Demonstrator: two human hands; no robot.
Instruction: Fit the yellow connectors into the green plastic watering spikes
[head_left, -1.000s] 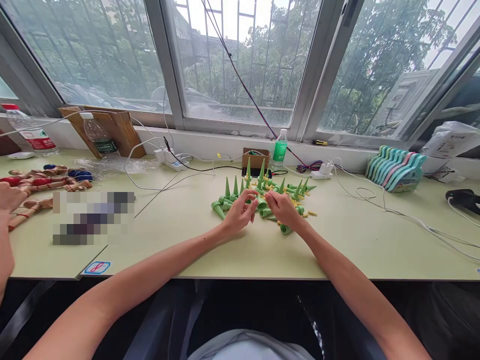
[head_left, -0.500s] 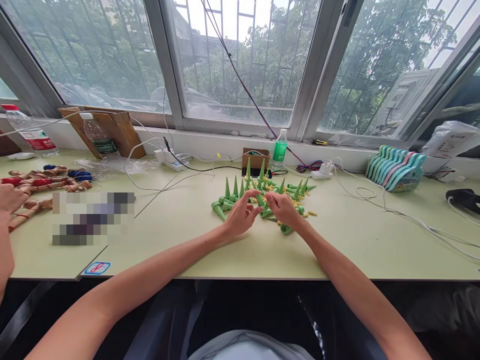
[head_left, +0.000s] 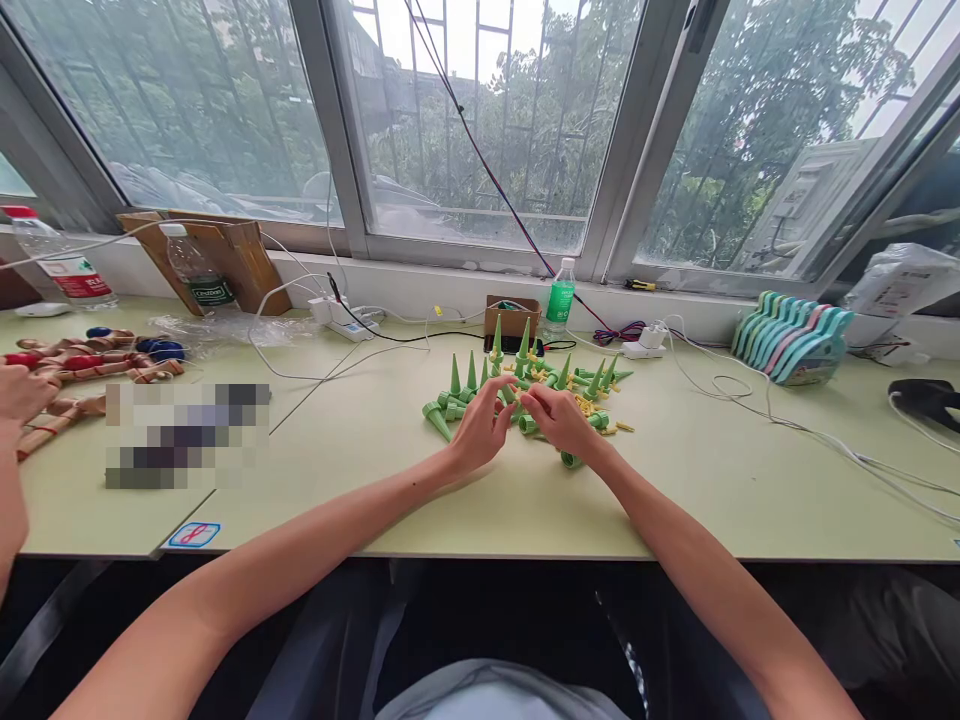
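In the head view my left hand [head_left: 478,425] is curled at the front of a pile of green plastic spikes [head_left: 454,378]. Between its thumb and fingers is a green plastic spike [head_left: 508,394], mostly covered by the fingers. My right hand [head_left: 556,418] meets it from the right, fingertips pinched at the end of that spike; whatever small part they hold is hidden. Some spikes in the pile stand point up, others lie on their sides. Small yellow plastic pieces [head_left: 624,427] lie among them, mostly to the right.
Behind the pile stand a small cardboard box [head_left: 511,312] and a green-labelled bottle [head_left: 560,298]. White cables [head_left: 810,440] cross the table's right side, near a rack of turquoise and pink plastic pieces [head_left: 791,340]. At far left, another person's hand [head_left: 26,395] touches wooden pieces [head_left: 79,365].
The spike between my hands has tilted and is now more hidden behind my fingers. My right hand has shifted slightly left, closer to my left hand.
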